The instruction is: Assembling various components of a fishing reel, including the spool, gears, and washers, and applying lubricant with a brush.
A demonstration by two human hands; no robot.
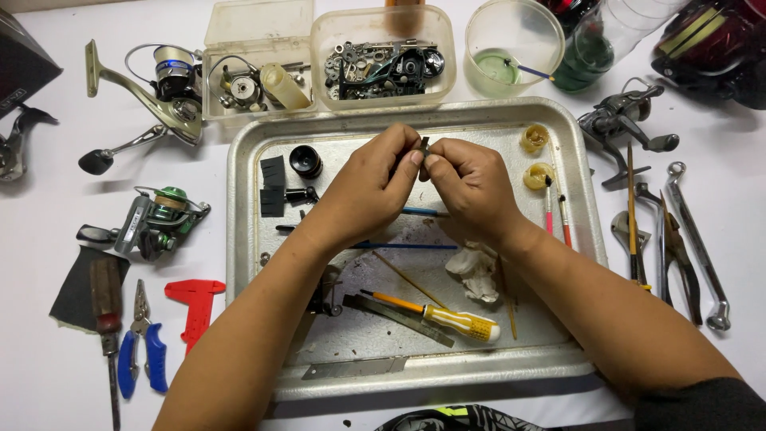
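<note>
A white tabletop (pixel 48 207) crowded with tools and fishing-reel parts lay under the camera, with a dented metal tray (pixel 239 199) at its middle. Above the tray's far half both hands met: the left hand (pixel 369 185) and the right hand (pixel 471 187) had their fingertips pressed together, pinching a small dark part (pixel 424 148) between them. What kind of part it was could not be told, as the fingers hid most of it.

On the tray beneath the hands lay a yellow-handled screwdriver (pixel 447 317), a crumpled white tissue (pixel 475 270), a steel ruler (pixel 399 319), thin blue-handled brushes (pixel 407 246), a black cylindrical cap (pixel 306 160) and a few black square pieces (pixel 272 185). Two small yellowish cups (pixel 536 156) stood near the tray's right far corner.

Beyond the tray stood two clear plastic boxes (pixel 383 56) holding screws, washers and reel parts, and a round clear tub (pixel 514 44) with green liquid and a brush in it. To the left lay a silver spinning reel (pixel 163 92), a green spinning reel (pixel 155 219), blue-handled pliers (pixel 144 351), a red plastic caliper (pixel 194 307) and a wooden-handled tool (pixel 105 299) on a dark cloth. To the right lay a dark reel body (pixel 626 120), wrenches (pixel 698 239) and further pliers (pixel 678 259), all well apart from the hands.
</note>
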